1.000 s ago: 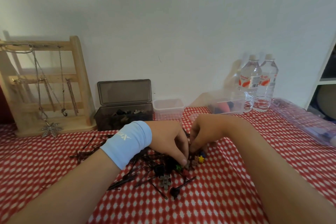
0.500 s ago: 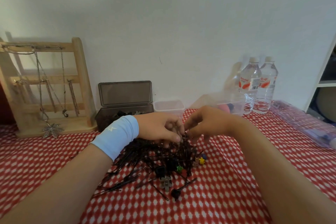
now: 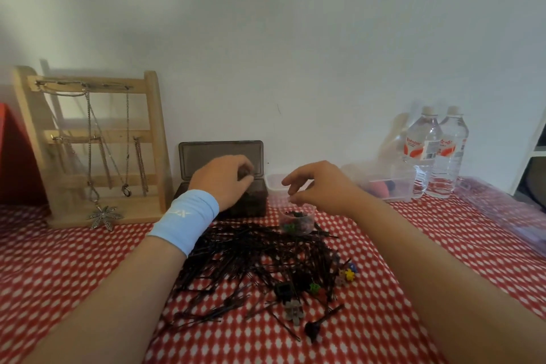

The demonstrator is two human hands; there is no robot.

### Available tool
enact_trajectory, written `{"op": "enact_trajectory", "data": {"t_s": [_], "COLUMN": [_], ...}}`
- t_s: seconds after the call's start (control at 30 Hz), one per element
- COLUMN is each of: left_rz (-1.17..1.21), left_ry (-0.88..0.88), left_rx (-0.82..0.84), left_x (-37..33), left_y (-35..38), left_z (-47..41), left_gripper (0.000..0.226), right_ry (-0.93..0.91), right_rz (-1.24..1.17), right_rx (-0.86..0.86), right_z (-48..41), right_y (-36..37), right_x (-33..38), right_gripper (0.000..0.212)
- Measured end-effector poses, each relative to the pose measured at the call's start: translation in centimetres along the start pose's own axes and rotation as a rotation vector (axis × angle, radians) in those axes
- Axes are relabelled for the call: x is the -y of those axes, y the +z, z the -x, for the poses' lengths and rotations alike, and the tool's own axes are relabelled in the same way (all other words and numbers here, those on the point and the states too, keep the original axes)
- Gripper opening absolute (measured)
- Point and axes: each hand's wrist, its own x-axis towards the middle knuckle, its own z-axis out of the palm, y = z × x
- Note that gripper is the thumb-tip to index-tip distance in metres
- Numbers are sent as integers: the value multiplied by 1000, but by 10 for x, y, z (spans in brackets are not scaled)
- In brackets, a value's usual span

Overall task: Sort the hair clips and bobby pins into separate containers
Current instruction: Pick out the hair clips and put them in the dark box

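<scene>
A pile of black bobby pins (image 3: pixel 251 260) lies on the red-and-white cloth. Small hair clips sit at its near right edge: a yellow one (image 3: pixel 350 274), a green one (image 3: pixel 314 287), a grey flower clip (image 3: pixel 294 309) and a black one (image 3: pixel 311 329). My left hand (image 3: pixel 224 183), with a blue wristband, hovers with curled fingers over the open dark box (image 3: pixel 251 205); anything in its fingers is hidden. My right hand (image 3: pixel 316 186) hangs with loose, spread fingers just above a small clear cup (image 3: pixel 297 223) that holds a few coloured clips.
A wooden jewellery stand (image 3: pixel 97 151) with chains stands at the back left. An empty clear tub (image 3: pixel 273 186) sits behind the cup, another clear tub (image 3: pixel 393 189) farther right. Two water bottles (image 3: pixel 437 154) stand by the wall. Clear plastic (image 3: pixel 502 210) lies at the right.
Both hands have lifted off the pile and moved away from me, the left to the dark box, the right to above the small cup. The right fingers have loosened.
</scene>
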Motion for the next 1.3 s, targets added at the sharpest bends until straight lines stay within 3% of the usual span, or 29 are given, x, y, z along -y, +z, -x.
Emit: {"op": "enact_trajectory", "data": {"t_s": [0.1, 0.17, 0.23, 0.33, 0.43, 0.53, 0.73, 0.97, 1.3], "left_rz": [-199, -265, -253, -7, 218, 211, 49, 19, 157], "left_ry": [-9, 12, 98, 241, 301, 401, 431, 421, 404], "left_rx": [44, 59, 41, 95, 400, 696, 941, 923, 811], "left_x": [15, 18, 12, -18, -56, -78, -94, -93, -99], "left_y": [8, 13, 15, 11, 3, -1, 10, 15, 7], "left_z": [1, 1, 0, 5, 16, 27, 45, 48, 47], "left_gripper": [40, 46, 42, 20, 8, 13, 21, 17, 12], "right_ry": [-1, -5, -17, 6, 56, 86, 106, 143, 219], "right_rz": [86, 78, 92, 117, 111, 123, 172, 18, 190], "right_rx": [61, 41, 13, 88, 301, 405, 419, 304, 539], "right_z": [-5, 0, 10, 30, 54, 70, 74, 81, 81], "right_y": [4, 1, -6, -19, -31, -33, -23, -40, -38], "right_x": [-1, -2, -3, -5, -10, -15, -21, -25, -19], "right_gripper": [37, 31, 21, 17, 20, 28, 21, 13, 28]}}
